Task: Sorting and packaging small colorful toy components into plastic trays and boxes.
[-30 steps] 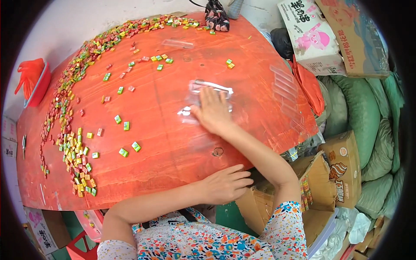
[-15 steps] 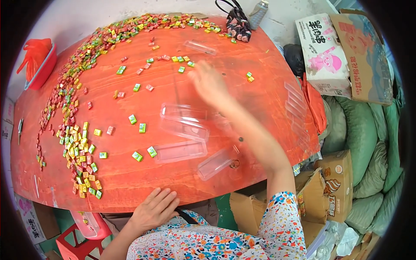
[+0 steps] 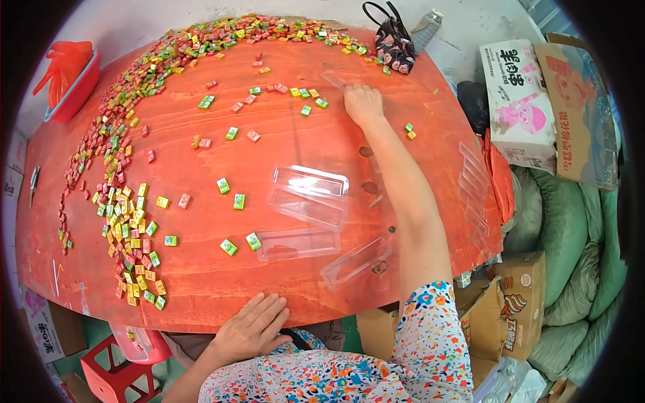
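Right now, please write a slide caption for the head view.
Right hand at a clear rectangular plastic tray on a red wooden table, left hand at its near edge.

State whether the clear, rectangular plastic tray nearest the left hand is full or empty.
Empty: through the clear, rectangular plastic tray, the red wooden tabletop shows; nothing lies inside.

Clear oblong plastic trays (image 3: 299,244) lie across the red table (image 3: 195,282).

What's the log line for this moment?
right hand: at far clear tray | left hand: at near edge of table | more clear trays: centre and right | coloured packs: far and left sides
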